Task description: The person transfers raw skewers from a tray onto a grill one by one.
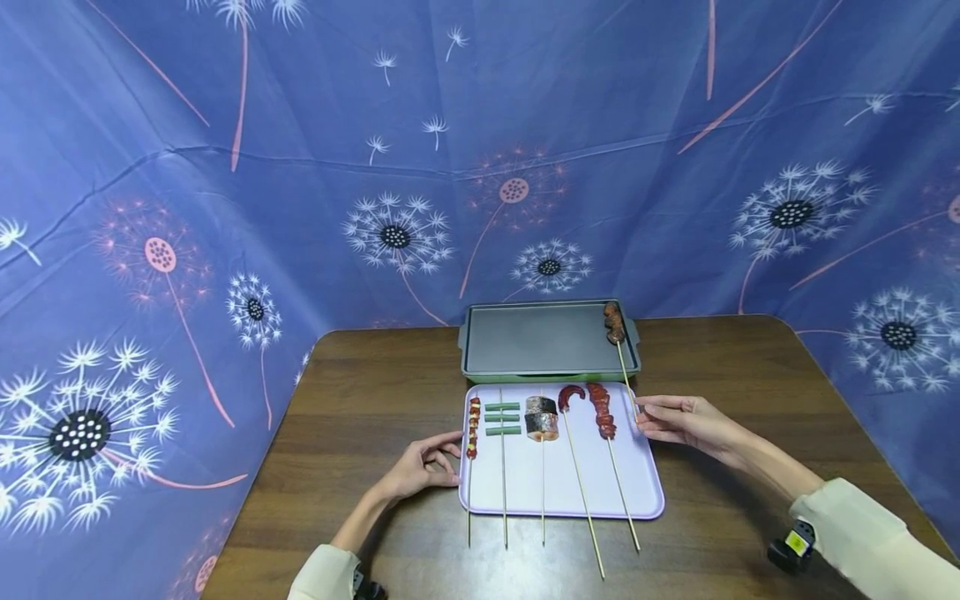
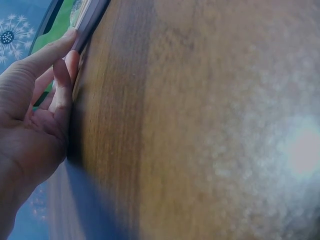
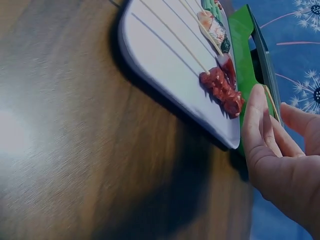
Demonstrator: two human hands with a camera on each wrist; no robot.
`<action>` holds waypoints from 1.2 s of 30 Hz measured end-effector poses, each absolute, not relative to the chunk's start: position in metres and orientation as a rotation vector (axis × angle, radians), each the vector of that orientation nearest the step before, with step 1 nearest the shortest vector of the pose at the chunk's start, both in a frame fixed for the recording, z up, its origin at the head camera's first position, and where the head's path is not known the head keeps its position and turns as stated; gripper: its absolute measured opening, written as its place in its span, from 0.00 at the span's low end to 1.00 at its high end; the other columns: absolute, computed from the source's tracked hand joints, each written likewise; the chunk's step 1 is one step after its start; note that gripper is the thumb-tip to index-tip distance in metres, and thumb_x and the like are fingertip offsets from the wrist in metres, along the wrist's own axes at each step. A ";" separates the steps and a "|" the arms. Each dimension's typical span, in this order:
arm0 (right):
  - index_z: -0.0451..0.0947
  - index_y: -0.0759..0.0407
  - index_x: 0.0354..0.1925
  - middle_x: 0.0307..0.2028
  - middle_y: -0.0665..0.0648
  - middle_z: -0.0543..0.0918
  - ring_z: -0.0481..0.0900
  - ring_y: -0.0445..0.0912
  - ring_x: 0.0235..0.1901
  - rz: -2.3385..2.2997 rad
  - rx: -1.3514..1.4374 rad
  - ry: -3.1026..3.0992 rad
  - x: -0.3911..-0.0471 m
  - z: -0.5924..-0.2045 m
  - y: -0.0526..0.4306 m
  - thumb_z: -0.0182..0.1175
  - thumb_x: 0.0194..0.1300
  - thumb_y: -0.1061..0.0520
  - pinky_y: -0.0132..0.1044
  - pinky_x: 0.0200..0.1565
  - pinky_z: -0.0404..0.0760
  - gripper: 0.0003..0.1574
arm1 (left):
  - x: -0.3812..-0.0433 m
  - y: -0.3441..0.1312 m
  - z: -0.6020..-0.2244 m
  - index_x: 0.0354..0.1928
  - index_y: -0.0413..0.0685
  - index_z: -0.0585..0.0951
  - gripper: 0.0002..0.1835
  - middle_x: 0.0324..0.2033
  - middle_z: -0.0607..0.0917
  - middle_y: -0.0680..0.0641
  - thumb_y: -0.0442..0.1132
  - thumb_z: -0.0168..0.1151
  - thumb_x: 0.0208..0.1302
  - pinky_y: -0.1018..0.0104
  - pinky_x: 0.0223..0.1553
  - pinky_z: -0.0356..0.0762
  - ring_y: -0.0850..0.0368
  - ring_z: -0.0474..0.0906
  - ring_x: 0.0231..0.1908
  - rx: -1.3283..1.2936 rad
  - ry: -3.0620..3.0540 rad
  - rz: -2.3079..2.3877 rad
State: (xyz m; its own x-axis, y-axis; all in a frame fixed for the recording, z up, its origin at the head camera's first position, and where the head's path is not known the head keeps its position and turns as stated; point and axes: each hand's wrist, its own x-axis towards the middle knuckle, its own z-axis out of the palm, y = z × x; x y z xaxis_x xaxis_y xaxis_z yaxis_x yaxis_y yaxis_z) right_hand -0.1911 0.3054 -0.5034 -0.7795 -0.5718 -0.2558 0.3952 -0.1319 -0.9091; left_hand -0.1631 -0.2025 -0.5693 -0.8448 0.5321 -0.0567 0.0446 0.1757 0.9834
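Observation:
My right hand (image 1: pixel 686 423) pinches the lower stick of a browned meat skewer (image 1: pixel 613 323), whose meat lies over the right end of the grey griddle pan (image 1: pixel 540 337). In the right wrist view a bit of that stick (image 3: pixel 271 100) shows between thumb and fingers. At the left rim of the white tray (image 1: pixel 562 492), my left hand (image 1: pixel 422 467) holds the edge with its fingertips. On the tray lie a thin red-and-yellow skewer (image 1: pixel 473 427), a green vegetable skewer (image 1: pixel 502 418), a fish skewer (image 1: pixel 542 418), a curled red tentacle-like skewer (image 1: pixel 572 395) and a red meat skewer (image 1: pixel 602 410).
The griddle pan sits on a green base (image 3: pixel 243 50) right behind the tray. Several sticks overhang the tray's front rim. Under everything is a brown wooden table (image 1: pixel 322 400), with a blue dandelion-print cloth (image 1: pixel 480 125) hanging behind.

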 end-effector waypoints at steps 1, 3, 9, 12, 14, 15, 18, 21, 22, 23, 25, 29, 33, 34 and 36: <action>0.79 0.56 0.62 0.50 0.57 0.89 0.87 0.44 0.53 -1.948 -0.206 1.506 -0.188 -0.503 0.308 0.48 0.80 0.63 0.39 0.59 0.83 0.20 | -0.163 -0.203 -0.570 0.72 0.29 0.67 0.41 0.53 0.78 0.22 0.25 0.74 0.55 0.76 0.36 0.84 0.68 0.82 0.35 0.544 2.068 1.712; 0.77 0.60 0.65 0.52 0.58 0.88 0.86 0.45 0.54 -1.929 -0.224 1.493 -0.182 -0.503 0.313 0.47 0.81 0.62 0.39 0.60 0.82 0.21 | -0.163 -0.203 -0.570 0.71 0.29 0.67 0.41 0.53 0.78 0.22 0.25 0.73 0.55 0.76 0.36 0.84 0.68 0.82 0.35 0.550 2.066 1.716; 0.78 0.55 0.64 0.53 0.59 0.88 0.86 0.45 0.56 -1.931 -0.293 1.409 -0.164 -0.506 0.319 0.42 0.82 0.65 0.39 0.61 0.81 0.23 | -0.164 -0.204 -0.571 0.72 0.29 0.67 0.42 0.53 0.78 0.22 0.24 0.73 0.55 0.76 0.36 0.84 0.69 0.83 0.35 0.545 2.065 1.718; 0.78 0.52 0.64 0.54 0.58 0.87 0.85 0.46 0.56 -1.935 -0.329 1.394 -0.155 -0.508 0.319 0.42 0.82 0.65 0.40 0.62 0.81 0.24 | -0.164 -0.204 -0.571 0.72 0.30 0.67 0.42 0.53 0.78 0.22 0.24 0.73 0.55 0.76 0.36 0.84 0.69 0.83 0.35 0.532 2.064 1.712; 0.77 0.52 0.64 0.54 0.58 0.87 0.85 0.46 0.56 -1.934 -0.347 1.387 -0.148 -0.510 0.319 0.41 0.82 0.66 0.41 0.62 0.81 0.25 | -0.164 -0.205 -0.571 0.72 0.30 0.67 0.42 0.53 0.78 0.22 0.24 0.73 0.54 0.76 0.36 0.84 0.68 0.83 0.35 0.524 2.060 1.711; 0.77 0.51 0.65 0.54 0.58 0.87 0.85 0.46 0.56 -1.930 -0.350 1.386 -0.145 -0.511 0.320 0.41 0.82 0.66 0.41 0.62 0.81 0.25 | -0.164 -0.205 -0.571 0.72 0.30 0.67 0.42 0.53 0.78 0.22 0.24 0.73 0.54 0.76 0.36 0.84 0.68 0.83 0.35 0.524 2.058 1.711; 0.74 0.54 0.67 0.55 0.59 0.86 0.86 0.47 0.56 -1.915 -0.346 1.389 -0.136 -0.514 0.319 0.42 0.82 0.66 0.42 0.61 0.82 0.25 | -0.164 -0.206 -0.572 0.72 0.28 0.66 0.42 0.53 0.77 0.20 0.23 0.73 0.55 0.77 0.36 0.84 0.69 0.82 0.35 0.545 2.055 1.720; 0.68 0.60 0.72 0.55 0.60 0.86 0.86 0.47 0.56 -1.869 -0.327 1.438 -0.127 -0.519 0.317 0.43 0.82 0.64 0.43 0.60 0.82 0.25 | -0.164 -0.206 -0.573 0.71 0.25 0.66 0.41 0.52 0.77 0.19 0.23 0.73 0.54 0.77 0.36 0.83 0.70 0.82 0.35 0.572 2.054 1.735; 0.65 0.63 0.74 0.55 0.60 0.85 0.85 0.48 0.56 -1.853 -0.327 1.457 -0.124 -0.521 0.316 0.43 0.82 0.63 0.44 0.60 0.83 0.26 | -0.164 -0.206 -0.573 0.71 0.25 0.66 0.41 0.52 0.77 0.18 0.22 0.73 0.54 0.77 0.36 0.83 0.70 0.82 0.35 0.580 2.052 1.739; 0.62 0.65 0.75 0.56 0.60 0.85 0.85 0.48 0.56 -1.835 -0.330 1.474 -0.120 -0.522 0.315 0.43 0.82 0.63 0.44 0.60 0.83 0.27 | -0.164 -0.206 -0.574 0.70 0.24 0.65 0.41 0.51 0.77 0.18 0.22 0.72 0.55 0.77 0.35 0.83 0.70 0.82 0.35 0.587 2.051 1.744; 0.57 0.67 0.76 0.56 0.61 0.84 0.85 0.48 0.55 -1.808 -0.336 1.498 -0.114 -0.525 0.312 0.43 0.82 0.62 0.45 0.59 0.84 0.29 | -0.164 -0.206 -0.573 0.71 0.25 0.66 0.41 0.51 0.77 0.19 0.23 0.73 0.55 0.78 0.35 0.83 0.70 0.82 0.35 0.586 2.056 1.737; 0.55 0.67 0.77 0.55 0.61 0.84 0.86 0.48 0.54 -1.809 -0.382 1.494 -0.102 -0.532 0.304 0.43 0.82 0.63 0.46 0.57 0.85 0.30 | -0.164 -0.204 -0.572 0.71 0.27 0.66 0.41 0.53 0.78 0.21 0.24 0.73 0.55 0.78 0.35 0.83 0.69 0.83 0.35 0.573 2.070 1.714; 0.49 0.70 0.78 0.55 0.62 0.85 0.86 0.47 0.53 -1.838 -0.418 1.454 -0.092 -0.537 0.296 0.45 0.80 0.66 0.45 0.55 0.86 0.34 | -0.163 -0.203 -0.571 0.71 0.28 0.67 0.41 0.53 0.79 0.22 0.24 0.73 0.55 0.78 0.35 0.83 0.69 0.83 0.35 0.575 2.077 1.707; 0.47 0.70 0.78 0.55 0.62 0.85 0.86 0.47 0.53 -1.848 -0.426 1.438 -0.090 -0.539 0.295 0.45 0.80 0.66 0.44 0.55 0.86 0.35 | -0.163 -0.203 -0.571 0.71 0.28 0.67 0.42 0.52 0.79 0.22 0.24 0.73 0.55 0.78 0.35 0.83 0.69 0.83 0.35 0.578 2.077 1.709; 0.45 0.71 0.78 0.55 0.62 0.85 0.86 0.47 0.53 -1.859 -0.429 1.399 -0.086 -0.541 0.292 0.45 0.80 0.67 0.45 0.55 0.86 0.36 | -0.163 -0.203 -0.572 0.71 0.28 0.66 0.42 0.52 0.79 0.21 0.23 0.73 0.54 0.78 0.35 0.83 0.69 0.83 0.35 0.579 2.072 1.712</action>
State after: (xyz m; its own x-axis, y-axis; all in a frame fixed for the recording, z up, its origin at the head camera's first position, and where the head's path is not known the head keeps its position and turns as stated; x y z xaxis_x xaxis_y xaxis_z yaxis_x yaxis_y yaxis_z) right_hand -0.0861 0.2920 -0.5410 -0.6579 -0.7338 -0.1694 0.3658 -0.1149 -0.9236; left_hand -0.1628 -0.2030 -0.5716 -0.8389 0.5431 -0.0360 0.0672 0.1690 0.9833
